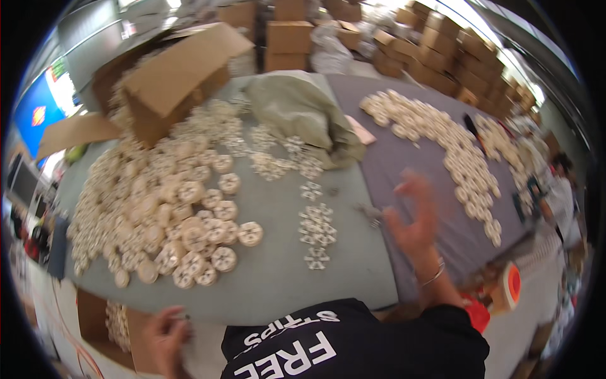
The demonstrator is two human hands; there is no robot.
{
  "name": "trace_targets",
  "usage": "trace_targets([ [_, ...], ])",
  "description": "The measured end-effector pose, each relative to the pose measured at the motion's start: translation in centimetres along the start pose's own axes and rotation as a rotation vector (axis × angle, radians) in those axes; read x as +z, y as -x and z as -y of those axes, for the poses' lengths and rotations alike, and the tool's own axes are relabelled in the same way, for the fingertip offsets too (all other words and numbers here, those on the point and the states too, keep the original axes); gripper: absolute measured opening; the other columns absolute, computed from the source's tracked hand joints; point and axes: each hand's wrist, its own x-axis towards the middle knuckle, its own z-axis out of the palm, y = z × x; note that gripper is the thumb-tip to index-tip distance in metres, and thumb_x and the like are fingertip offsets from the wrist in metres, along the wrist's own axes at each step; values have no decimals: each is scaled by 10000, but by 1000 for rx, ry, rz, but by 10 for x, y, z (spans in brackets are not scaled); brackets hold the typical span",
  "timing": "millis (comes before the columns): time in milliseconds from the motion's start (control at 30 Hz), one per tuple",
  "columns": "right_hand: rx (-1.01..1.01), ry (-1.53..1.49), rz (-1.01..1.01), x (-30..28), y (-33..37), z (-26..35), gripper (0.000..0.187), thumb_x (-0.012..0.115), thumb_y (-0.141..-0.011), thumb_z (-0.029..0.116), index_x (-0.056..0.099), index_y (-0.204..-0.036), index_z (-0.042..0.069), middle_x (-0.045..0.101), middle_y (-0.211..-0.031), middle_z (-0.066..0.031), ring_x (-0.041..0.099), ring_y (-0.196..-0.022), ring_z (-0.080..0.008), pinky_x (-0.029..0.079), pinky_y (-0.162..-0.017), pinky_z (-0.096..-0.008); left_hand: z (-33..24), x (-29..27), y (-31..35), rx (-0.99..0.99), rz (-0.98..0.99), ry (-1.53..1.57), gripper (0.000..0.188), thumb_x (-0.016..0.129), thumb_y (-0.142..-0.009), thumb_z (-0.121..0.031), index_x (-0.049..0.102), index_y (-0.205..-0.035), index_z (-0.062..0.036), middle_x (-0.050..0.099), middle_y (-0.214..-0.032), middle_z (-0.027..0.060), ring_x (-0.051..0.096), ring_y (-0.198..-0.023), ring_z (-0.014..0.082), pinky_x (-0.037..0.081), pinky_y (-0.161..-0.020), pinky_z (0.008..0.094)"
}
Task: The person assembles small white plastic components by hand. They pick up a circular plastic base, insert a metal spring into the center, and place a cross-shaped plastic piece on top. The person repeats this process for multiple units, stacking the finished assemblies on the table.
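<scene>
My right hand [413, 221], slightly blurred, is raised over the purple-grey cloth with thumb and fingers apart and nothing visible between them. A few small metallic pieces [369, 213] lie just left of it. My left hand [167, 338] is low at the table's front edge, its fingers curled together; a tiny dark spot shows at the fingertips, too small to name. White star-shaped plastic pieces [317, 227] stand in a short column mid-table. A large heap of round cream plastic parts with spoked faces [196, 234] covers the left side.
An open cardboard box [180, 76] spills parts at the back left, beside a grey-green sack [297, 107]. Assembled-looking cream pieces [464, 170] run along the right. Another box [95, 325] sits below the front edge. A co-worker [558, 196] is at far right; cartons [435, 54] are stacked behind.
</scene>
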Motion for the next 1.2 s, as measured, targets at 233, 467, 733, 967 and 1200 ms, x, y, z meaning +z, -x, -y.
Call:
trace_targets([
  [233,147,260,383,54,111,6,890,793,-866,451,396,-1602,145,373,-1623,-228,417,-1455,-409,347,-1205,-537,67,206,-59,-307,711,186,447,689,-913,-62,628,-1349,18,733,-1215,156,668,-691,133,500,-559,240],
  [467,-22,209,592,103,41,-6,764,705,-947,452,405,-1594,179,458,-1583,-173,478,-1423,-380,408,-1164,-493,60,263,-131,-14,456,137,526,657,-910,-39,582,-1429,1,693,-1338,135,685,-731,112,514,-589,236],
  [733,-24,93,218,24,-155,-196,327,742,-901,343,746,-1062,58,732,-1123,-128,679,-1069,-336,533,-977,-433,93,281,-117,395,263,-59,207,639,-885,53,700,-1079,18,663,-985,96,658,-772,146,513,-644,261],
  [967,799,754,-39,-25,-297,-380,848,702,-850,696,514,-1545,247,312,-1676,-156,309,-1537,-394,330,-1169,-680,87,285,-109,378,258,-145,202,543,-910,107,660,-1048,18,593,-929,79,608,-731,126,508,-671,248],
  [1200,924,771,-104,-20,-313,-459,823,608,-899,708,381,-1615,373,213,-1736,-98,235,-1575,-405,244,-1212,-693,70,276,-111,387,351,-339,180,661,-938,12,718,-1109,6,642,-946,101,531,-701,166,442,-625,270],
])
